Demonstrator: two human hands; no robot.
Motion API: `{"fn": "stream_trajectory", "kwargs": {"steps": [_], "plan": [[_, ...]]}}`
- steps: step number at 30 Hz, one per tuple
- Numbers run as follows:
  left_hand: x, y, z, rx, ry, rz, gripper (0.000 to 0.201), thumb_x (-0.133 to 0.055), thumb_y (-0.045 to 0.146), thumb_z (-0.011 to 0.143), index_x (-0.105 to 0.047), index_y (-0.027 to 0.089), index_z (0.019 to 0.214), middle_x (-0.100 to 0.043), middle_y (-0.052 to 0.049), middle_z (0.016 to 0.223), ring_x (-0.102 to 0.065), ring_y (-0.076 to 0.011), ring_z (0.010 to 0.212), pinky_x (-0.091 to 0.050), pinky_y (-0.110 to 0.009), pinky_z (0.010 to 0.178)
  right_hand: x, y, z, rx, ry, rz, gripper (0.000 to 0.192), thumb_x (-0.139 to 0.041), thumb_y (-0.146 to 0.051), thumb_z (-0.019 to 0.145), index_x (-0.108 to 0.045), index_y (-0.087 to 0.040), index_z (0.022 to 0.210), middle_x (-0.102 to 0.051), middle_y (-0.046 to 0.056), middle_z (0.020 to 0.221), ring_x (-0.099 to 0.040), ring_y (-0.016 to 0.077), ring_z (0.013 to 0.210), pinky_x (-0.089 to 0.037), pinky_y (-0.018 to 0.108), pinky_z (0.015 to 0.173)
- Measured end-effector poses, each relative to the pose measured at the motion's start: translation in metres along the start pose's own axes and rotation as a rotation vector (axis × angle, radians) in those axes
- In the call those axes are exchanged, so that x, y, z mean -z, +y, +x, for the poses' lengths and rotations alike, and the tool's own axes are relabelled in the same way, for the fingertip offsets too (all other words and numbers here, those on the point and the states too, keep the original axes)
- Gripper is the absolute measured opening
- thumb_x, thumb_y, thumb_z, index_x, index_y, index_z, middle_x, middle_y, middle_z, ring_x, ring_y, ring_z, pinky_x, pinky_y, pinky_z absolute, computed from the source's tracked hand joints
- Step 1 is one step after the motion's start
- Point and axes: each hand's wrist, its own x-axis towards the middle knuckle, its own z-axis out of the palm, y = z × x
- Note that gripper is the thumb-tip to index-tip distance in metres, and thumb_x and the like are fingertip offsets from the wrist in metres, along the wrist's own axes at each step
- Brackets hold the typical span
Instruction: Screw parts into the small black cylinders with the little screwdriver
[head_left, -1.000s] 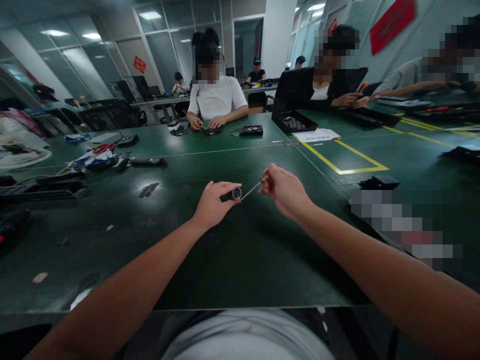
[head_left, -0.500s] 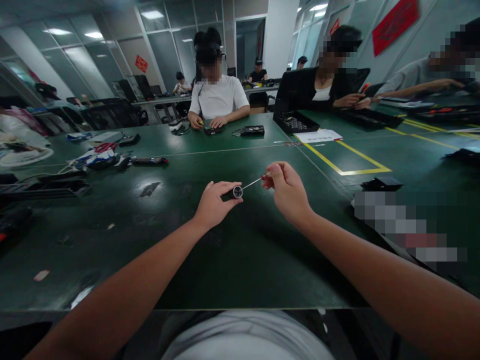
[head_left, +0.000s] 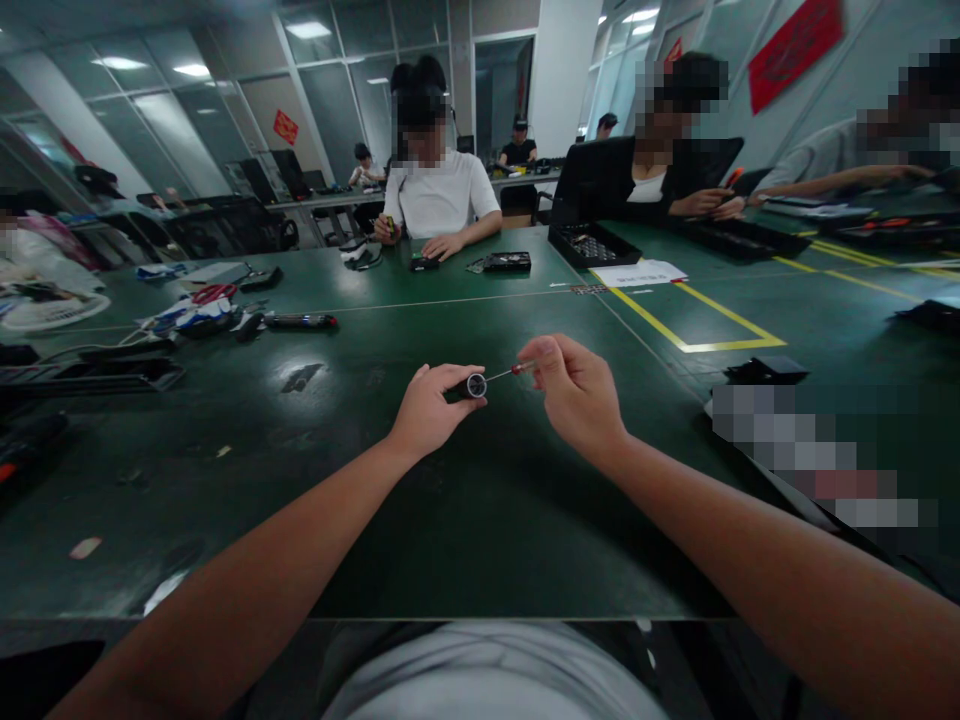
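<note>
Green table [head_left: 480, 530] stretches toward glass partitions [head_left: 367, 110], hands [head_left: 424, 412] [head_left: 576, 388] grasping a black tube [head_left: 475, 385] (left) and slim tool [head_left: 516, 370] (right).

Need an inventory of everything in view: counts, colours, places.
tube: one, black with pale rim, in left hand
screwdriver: one, red at handle, shaft reaching tube's open end
large table: one, green, beneath the hands
rod-shaped tool: one, black, left of centre
open case: one, black, far side, right of centre
paper: one sheet, white, before the case
tape: several strips, yellow, right side
co-workers: at least six, varied clothing, around and behind
wall hangings: at least three, red, walls
small clutter: uncounted, mixed, left; too small to tell
left hand: one, bare, centre
right hand: one, bare, right of centre
</note>
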Motion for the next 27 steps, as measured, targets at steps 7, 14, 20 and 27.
{"fn": "stream_trajectory", "kwargs": {"steps": [7, 14, 20, 27], "plan": [[-0.001, -0.006, 0.001, -0.014, 0.031, -0.036, 0.038, -0.080, 0.023, 0.079, -0.071, 0.028, 0.116, -0.073, -0.005, 0.119, -0.064, -0.0256, 0.114, -0.039, -0.054, 0.109, 0.000, -0.004, -0.003, 0.090, -0.033, -0.156, 0.019, -0.044, -0.032, 0.101, -0.060, -0.023, 0.107, -0.066, 0.002, 0.081, -0.058, 0.0168, 0.067, -0.041, 0.031, 0.064], [-0.002, -0.005, 0.000, -0.001, -0.005, 0.000, 0.038, -0.080, 0.024, 0.080, -0.071, 0.030, 0.116, -0.073, -0.004, 0.119, -0.064, -0.0264, 0.116, -0.029, -0.060, 0.114, 0.002, -0.004, -0.001, 0.109, -0.078, -0.172, 0.033, -0.039, -0.041, 0.104, -0.065, -0.024, 0.094, -0.067, 0.002, 0.078, -0.059, 0.0171, 0.067, -0.039, 0.031, 0.064], [-0.001, -0.007, 0.000, -0.005, 0.021, -0.025, 0.039, -0.080, 0.022, 0.079, -0.071, 0.028, 0.116, -0.073, -0.005, 0.118, -0.064, -0.0253, 0.113, -0.042, -0.052, 0.105, 0.001, -0.003, -0.002, 0.080, -0.093, -0.145, 0.022, -0.046, -0.032, 0.100, -0.061, -0.023, 0.115, -0.070, 0.003, 0.086, -0.061, 0.0182, 0.072, -0.042, 0.032, 0.068], [-0.002, -0.001, -0.001, -0.037, -0.057, 0.014, 0.037, -0.077, 0.023, 0.082, -0.070, 0.030, 0.118, -0.072, -0.004, 0.121, -0.063, -0.0254, 0.118, -0.025, -0.062, 0.117, -0.004, 0.008, 0.006, -0.130, 0.016, 0.101, 0.026, -0.047, -0.044, 0.099, -0.060, -0.023, 0.090, -0.063, 0.001, 0.074, -0.058, 0.0162, 0.067, -0.045, 0.032, 0.067]]}}
